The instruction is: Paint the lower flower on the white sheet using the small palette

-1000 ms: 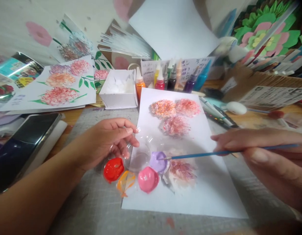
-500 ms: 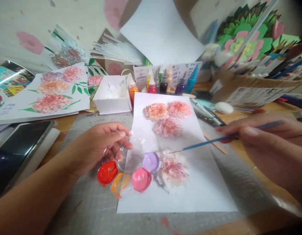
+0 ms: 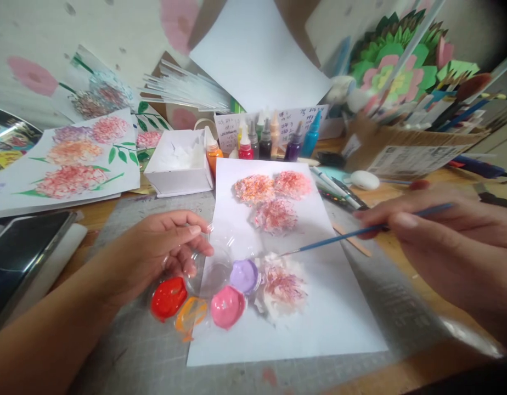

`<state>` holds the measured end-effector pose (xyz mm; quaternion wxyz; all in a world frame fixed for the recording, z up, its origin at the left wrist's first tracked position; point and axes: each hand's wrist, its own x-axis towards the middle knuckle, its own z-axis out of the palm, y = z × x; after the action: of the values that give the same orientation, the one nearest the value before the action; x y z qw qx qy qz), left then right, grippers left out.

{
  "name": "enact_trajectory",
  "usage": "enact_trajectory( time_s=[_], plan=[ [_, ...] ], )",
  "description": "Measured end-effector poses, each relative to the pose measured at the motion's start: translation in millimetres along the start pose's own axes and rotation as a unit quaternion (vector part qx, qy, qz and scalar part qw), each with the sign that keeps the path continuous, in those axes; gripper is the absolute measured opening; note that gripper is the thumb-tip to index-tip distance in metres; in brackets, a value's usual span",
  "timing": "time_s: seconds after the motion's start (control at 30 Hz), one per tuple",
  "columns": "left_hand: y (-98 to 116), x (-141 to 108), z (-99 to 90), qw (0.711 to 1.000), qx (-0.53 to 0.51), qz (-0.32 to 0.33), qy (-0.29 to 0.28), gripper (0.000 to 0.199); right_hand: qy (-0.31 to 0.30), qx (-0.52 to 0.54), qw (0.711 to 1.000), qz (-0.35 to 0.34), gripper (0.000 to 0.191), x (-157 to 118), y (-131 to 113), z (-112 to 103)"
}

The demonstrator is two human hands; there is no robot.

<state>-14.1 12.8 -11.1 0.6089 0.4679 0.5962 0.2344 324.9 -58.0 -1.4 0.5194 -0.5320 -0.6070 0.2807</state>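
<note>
My left hand [image 3: 175, 241] holds a clear plastic palette [image 3: 214, 269] by its edge, over the left side of a white sheet [image 3: 327, 323]. The palette's wells contain red, orange, pink and lilac paint. Between the thumb and fingers of my right hand [image 3: 426, 225] is a thin blue paintbrush [image 3: 336, 239], its tip at the upper edge of a crumpled white tissue flower [image 3: 282, 288] with pink and purple marks. Higher on the sheet are an orange flower [image 3: 254, 189], a coral one [image 3: 293, 185] and a pinkish-red one [image 3: 275, 215].
Paint bottles [image 3: 245, 144] stand behind the sheet, beside a white box [image 3: 179, 164] of tissue. Painted flower pictures [image 3: 80, 159] and a phone [image 3: 27, 258] lie at left. At right are a wooden stick [image 3: 354, 241], pens and a cardboard box [image 3: 422, 156] of brushes.
The whole view has shifted, so the scene sits slightly further left. Both hands keep their holds, and the brush tip remains near the tissue flower's upper edge.
</note>
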Motion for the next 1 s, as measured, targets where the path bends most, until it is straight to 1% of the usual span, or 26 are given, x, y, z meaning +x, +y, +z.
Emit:
enact_trajectory(
  time_s=[0.1,0.17,0.3,0.33,0.43,0.47,0.53,0.63,0.67,0.87,1.0],
  plan=[
    [-1,0,-0.4,1.000,-0.004,0.002,-0.004,0.019,-0.001,-0.034,0.999,-0.003,0.005,-2,-4,3],
    [-1,1,-0.7,1.000,-0.003,0.001,-0.004,0.019,0.001,-0.044,0.999,-0.023,0.006,-3,-9,7],
    [-1,1,-0.6,1.000,0.000,0.000,-0.005,0.019,-0.039,-0.134,0.988,-0.070,0.010,-6,-16,12],
    [0,0,-0.4,1.000,0.000,0.000,-0.007,0.019,-0.035,-0.144,0.986,-0.076,0.010,-6,-17,12],
    [1,-1,0.4,1.000,-0.005,-0.001,-0.012,0.018,0.010,-0.147,0.986,-0.084,0.009,-8,-15,9],
    [1,-2,0.8,1.000,-0.005,-0.002,-0.014,0.017,0.016,-0.149,0.985,-0.087,0.009,-8,-15,8],
    [2,-2,1.7,1.000,-0.004,-0.001,-0.014,0.018,-0.001,-0.156,0.983,-0.100,0.011,-10,-16,9],
    [3,-2,3.1,1.000,-0.002,-0.004,-0.010,0.018,-0.060,-0.156,0.977,-0.130,0.015,-15,-20,12],
    [3,-2,3.5,1.000,-0.001,-0.005,-0.008,0.018,-0.065,-0.155,0.976,-0.135,0.015,-17,-21,13],
    [5,-3,3.0,1.000,0.001,-0.009,-0.009,0.018,-0.046,-0.201,0.970,-0.131,0.014,-20,-18,6],
    [5,-3,1.9,1.000,0.000,-0.007,-0.005,0.018,-0.006,-0.236,0.966,-0.106,0.014,-20,-16,-1]
  ],
)
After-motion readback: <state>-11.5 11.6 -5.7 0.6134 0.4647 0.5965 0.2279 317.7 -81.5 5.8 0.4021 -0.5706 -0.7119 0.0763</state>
